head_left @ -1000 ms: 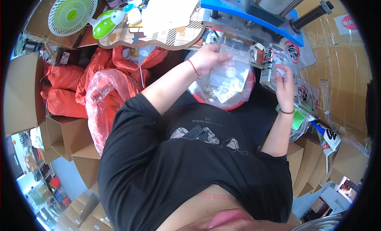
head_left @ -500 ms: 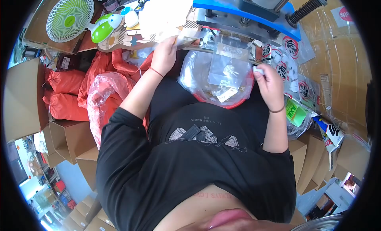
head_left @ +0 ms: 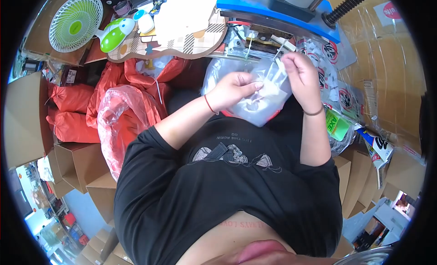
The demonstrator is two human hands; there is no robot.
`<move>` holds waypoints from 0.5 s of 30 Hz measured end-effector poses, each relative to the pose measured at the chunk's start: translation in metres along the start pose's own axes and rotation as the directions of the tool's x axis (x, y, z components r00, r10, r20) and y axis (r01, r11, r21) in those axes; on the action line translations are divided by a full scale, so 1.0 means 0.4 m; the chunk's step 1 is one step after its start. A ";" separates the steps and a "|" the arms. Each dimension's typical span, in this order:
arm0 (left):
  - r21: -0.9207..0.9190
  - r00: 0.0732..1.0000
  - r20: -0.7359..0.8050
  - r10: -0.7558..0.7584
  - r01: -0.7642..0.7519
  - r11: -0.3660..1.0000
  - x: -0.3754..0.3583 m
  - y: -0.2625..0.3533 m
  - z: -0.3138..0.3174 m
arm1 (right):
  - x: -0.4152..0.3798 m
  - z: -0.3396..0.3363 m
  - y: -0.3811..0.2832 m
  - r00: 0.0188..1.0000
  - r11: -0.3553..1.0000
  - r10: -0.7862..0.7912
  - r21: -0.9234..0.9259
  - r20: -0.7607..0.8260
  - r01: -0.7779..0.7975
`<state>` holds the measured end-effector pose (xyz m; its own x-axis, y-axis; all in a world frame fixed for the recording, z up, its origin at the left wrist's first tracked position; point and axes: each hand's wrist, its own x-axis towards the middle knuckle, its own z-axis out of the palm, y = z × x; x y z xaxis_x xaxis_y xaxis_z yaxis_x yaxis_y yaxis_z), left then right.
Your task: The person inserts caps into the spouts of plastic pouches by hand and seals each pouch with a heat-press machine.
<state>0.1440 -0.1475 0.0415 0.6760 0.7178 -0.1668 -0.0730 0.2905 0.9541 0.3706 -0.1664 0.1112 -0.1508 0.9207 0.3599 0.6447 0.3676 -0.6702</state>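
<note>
My left hand (head_left: pixel 233 91) is closed, with thumb and fingers pinched at the near side of a clear plastic bag (head_left: pixel 273 105). To its right, my right hand (head_left: pixel 302 78) has its fingertips pinched on a small white piece (head_left: pixel 279 64) by the bag's upper edge. Blur and glare hide exactly what the piece is. Below the hands, a red-rimmed basin (head_left: pixel 233 114) lined with clear plastic sits at my lap, mostly covered by the bag.
A blue-plated press (head_left: pixel 277 12) stands ahead. At the left are a green-white fan (head_left: pixel 76 25), a patterned mat (head_left: pixel 193 44) and red plastic bags (head_left: pixel 75 126). Cardboard boxes (head_left: pixel 75 167) flank me, and printed clear bags (head_left: pixel 348 101) lie at the right.
My left hand has moved from the mat's edge rightward and down to the basin. My right hand has risen slightly. The printed bag that hung over the basin no longer shows its print.
</note>
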 end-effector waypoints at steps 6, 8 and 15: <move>-0.376 0.958 0.250 -0.141 0.230 0.898 0.009 -0.006 0.055 | -0.019 -0.077 0.020 0.981 0.984 0.078 0.147 0.178 -0.105; -0.332 0.969 0.188 -0.158 0.214 0.918 0.025 -0.006 0.043 | -0.017 -0.108 0.085 0.999 0.894 -0.049 -0.446 -0.013 0.038; -0.403 0.985 -0.020 -0.170 0.148 0.903 0.130 0.035 -0.054 | -0.100 -0.092 0.266 0.975 0.760 0.221 -0.628 0.006 -0.168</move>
<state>0.1625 -0.0925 0.0407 0.6639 0.6701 -0.3319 -0.2610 0.6236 0.7369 0.4730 -0.1690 0.0493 -0.0094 0.9799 0.1992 0.9858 0.0424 -0.1622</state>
